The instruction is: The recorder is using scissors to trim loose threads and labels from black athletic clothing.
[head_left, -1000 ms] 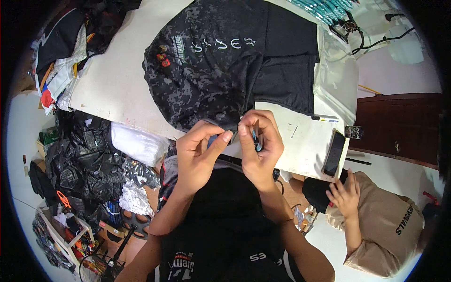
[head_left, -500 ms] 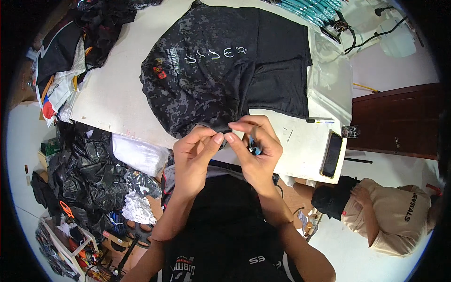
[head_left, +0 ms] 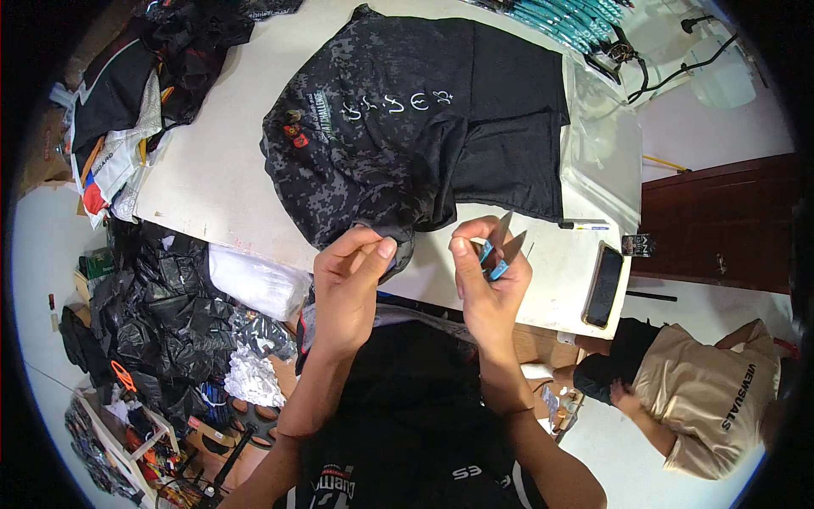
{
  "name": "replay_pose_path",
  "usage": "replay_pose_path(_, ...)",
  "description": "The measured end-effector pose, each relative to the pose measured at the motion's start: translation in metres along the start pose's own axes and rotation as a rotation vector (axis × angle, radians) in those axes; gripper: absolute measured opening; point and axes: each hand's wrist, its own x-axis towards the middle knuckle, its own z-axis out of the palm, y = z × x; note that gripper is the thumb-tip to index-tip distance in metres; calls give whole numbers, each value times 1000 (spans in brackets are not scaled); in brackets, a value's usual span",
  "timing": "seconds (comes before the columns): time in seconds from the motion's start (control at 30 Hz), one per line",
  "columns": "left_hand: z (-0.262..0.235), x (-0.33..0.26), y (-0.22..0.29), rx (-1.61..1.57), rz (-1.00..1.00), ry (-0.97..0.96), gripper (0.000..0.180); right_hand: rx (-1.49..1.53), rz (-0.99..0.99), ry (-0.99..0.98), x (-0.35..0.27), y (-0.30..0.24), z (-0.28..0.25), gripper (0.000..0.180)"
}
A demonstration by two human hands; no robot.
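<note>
A black shirt with a grey camouflage pattern (head_left: 339, 182) lies spread over the white table, its near end hanging at the front edge. My left hand (head_left: 349, 293) is closed, pinching the near edge of the shirt between thumb and fingers. Apart from it, to the right, my right hand (head_left: 492, 293) is curled around small blue-handled thread snips (head_left: 500, 264), whose two blades stand apart and point away from me. Thumb and forefinger of that hand are pressed together; any thread between them is too fine to make out.
A phone (head_left: 602, 287) and a marker (head_left: 585, 225) lie on the table's right side, near clear plastic bags (head_left: 602, 153). Dark garments (head_left: 127, 93) heap at the far left. Black plastic bags (head_left: 153, 305) fill the floor at left. Another person (head_left: 704, 386) is at the right.
My right hand has moved right, away from my left hand, and the snips in it now show plainly. My left hand still pinches the shirt. The other person has shifted.
</note>
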Motion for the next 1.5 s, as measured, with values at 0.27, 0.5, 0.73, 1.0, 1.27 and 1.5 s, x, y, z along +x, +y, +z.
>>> replay_pose_path(0.27, 0, 2, 2, -75, -31, -53, 10, -121, -230, -114, -1, 3, -1, 38)
replay_pose_path(0.5, 14, -2, 5, -59, -34, 16, 11, -325, -379, -176, -6, -3, 1, 47)
replay_pose_path(0.73, 5, -6, -3, 10, 14, 16, 10, -316, -387, -93, -9, 0, 4, 45)
replay_pose_path(1.0, 14, -5, -1, 8, 24, 16, 10, -282, -457, -42, -6, 3, 1, 40)
replay_pose_path(1.27, 4, -6, -5, 37, 49, -17, 13, -300, -493, 24, 1, 7, -5, 30)
replay_pose_path(1.5, 15, -5, -4, -42, 3, 2, 12, -182, -360, 48, 2, 8, -15, 38)
